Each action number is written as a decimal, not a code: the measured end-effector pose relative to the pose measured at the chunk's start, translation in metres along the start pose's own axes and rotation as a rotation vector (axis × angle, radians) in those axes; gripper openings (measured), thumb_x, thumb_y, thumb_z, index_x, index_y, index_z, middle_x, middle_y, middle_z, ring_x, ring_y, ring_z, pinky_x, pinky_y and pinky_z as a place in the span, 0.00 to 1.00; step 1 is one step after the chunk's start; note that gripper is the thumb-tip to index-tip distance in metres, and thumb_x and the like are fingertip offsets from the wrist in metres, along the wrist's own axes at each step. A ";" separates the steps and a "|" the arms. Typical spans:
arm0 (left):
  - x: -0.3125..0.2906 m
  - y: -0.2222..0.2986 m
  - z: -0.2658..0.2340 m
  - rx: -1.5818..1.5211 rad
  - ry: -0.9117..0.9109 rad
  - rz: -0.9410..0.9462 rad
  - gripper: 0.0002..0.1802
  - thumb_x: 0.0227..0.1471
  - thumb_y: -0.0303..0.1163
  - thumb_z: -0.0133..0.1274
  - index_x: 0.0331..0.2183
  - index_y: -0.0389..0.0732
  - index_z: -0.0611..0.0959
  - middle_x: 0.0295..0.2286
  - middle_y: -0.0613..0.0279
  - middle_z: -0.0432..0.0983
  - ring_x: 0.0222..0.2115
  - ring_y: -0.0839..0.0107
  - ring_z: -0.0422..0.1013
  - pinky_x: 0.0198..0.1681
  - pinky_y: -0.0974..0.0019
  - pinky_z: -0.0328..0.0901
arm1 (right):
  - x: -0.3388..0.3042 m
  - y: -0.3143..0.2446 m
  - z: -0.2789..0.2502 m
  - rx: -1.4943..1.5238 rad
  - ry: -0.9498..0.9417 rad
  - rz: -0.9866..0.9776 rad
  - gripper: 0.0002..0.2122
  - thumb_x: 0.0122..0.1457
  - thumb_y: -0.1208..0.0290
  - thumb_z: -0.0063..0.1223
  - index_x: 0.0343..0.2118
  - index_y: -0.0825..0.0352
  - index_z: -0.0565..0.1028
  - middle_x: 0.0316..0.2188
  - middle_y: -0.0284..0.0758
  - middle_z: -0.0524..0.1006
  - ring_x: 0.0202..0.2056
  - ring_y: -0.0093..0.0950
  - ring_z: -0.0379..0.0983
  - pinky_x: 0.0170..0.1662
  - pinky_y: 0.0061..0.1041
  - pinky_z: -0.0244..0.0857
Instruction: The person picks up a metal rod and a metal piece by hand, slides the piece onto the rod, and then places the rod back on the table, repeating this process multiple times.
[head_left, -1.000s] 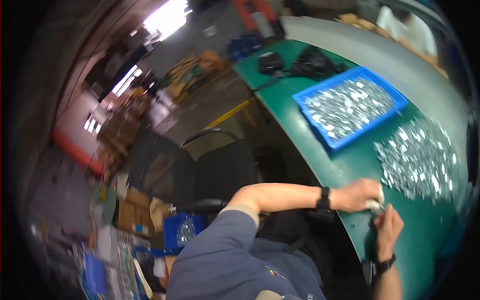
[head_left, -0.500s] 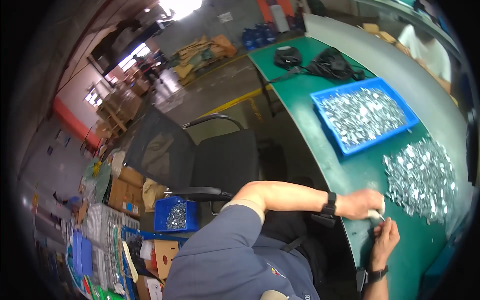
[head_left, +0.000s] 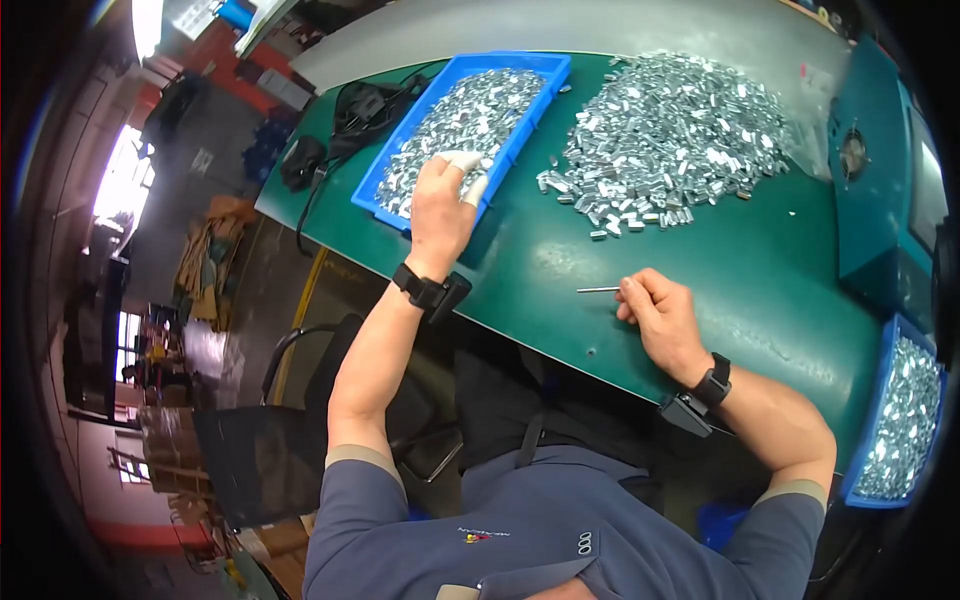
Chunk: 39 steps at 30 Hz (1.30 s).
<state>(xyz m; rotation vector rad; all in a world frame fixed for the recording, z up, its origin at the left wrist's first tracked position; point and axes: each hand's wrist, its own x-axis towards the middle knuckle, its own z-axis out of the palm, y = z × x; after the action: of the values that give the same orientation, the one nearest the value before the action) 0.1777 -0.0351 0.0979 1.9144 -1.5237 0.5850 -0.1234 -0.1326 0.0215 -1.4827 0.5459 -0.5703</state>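
Note:
My left hand [head_left: 446, 215], with white covers on the thumb and a finger, hangs over the near edge of a blue tray [head_left: 511, 150] heaped with small shiny metal pieces [head_left: 480, 105]. Its thumb and fingers look apart, and I see nothing between them. My right hand [head_left: 660, 318] is closed on a thin metal rod [head_left: 598, 290], whose tip points left above the green table [head_left: 540, 265]. Beyond the right hand, a large loose pile of the same small metal pieces [head_left: 680, 130] lies on the table.
A teal machine [head_left: 880, 190] stands at the right. Below it, a second blue tray [head_left: 855, 490] holds more metal pieces. Black bags [head_left: 365, 110] lie left of the first tray. A dark chair [head_left: 255, 460] stands at the lower left.
My hands were together near the table's edge and are now apart. The left has moved out to the blue tray; the right keeps the rod. The view has swung to the right.

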 end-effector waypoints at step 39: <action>-0.061 0.085 0.015 -0.461 -0.451 -0.084 0.11 0.52 0.18 0.64 0.39 0.37 0.84 0.35 0.58 0.81 0.35 0.66 0.79 0.39 0.65 0.73 | 0.001 0.004 0.002 0.042 0.120 -0.073 0.10 0.70 0.67 0.53 0.37 0.70 0.78 0.25 0.30 0.79 0.27 0.17 0.70 0.32 0.22 0.65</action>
<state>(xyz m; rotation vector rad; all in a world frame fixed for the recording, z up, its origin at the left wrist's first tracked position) 0.0805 -0.0154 0.0618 1.7962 -1.6532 -0.2448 -0.1207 -0.1315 0.0174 -1.4392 0.5716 -0.7271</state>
